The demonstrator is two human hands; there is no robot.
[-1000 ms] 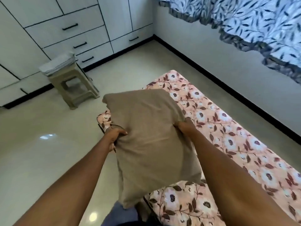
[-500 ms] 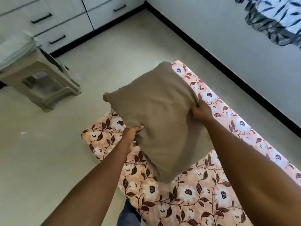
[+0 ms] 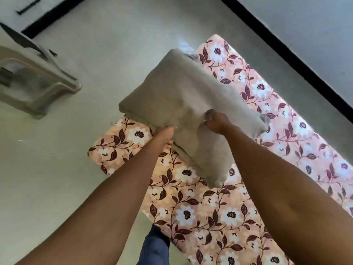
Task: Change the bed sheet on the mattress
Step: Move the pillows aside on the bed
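A brown pillow (image 3: 177, 104) hangs tilted above the mattress end. My left hand (image 3: 164, 135) grips its near left edge, thumb on top and fingers hidden underneath. My right hand (image 3: 216, 121) pinches the fabric on the pillow's top face. The mattress lies on the floor under a pink sheet (image 3: 210, 213) printed with white flowers and dark leaves. It runs from the lower middle to the upper right. A bit of bluish cloth (image 3: 188, 47) shows at the mattress's far corner behind the pillow.
A beige plastic stool (image 3: 36, 81) stands on the pale tiled floor (image 3: 57, 169) at the left. White drawers (image 3: 24, 8) line the far wall at top left. A black skirting strip (image 3: 286, 52) and wall run along the right. My blue trouser leg (image 3: 152, 247) shows at the bottom.
I have leaned further over the mattress. The pillow has swung down and away from me. My right hand has shifted from the pillow's right edge onto its top face.
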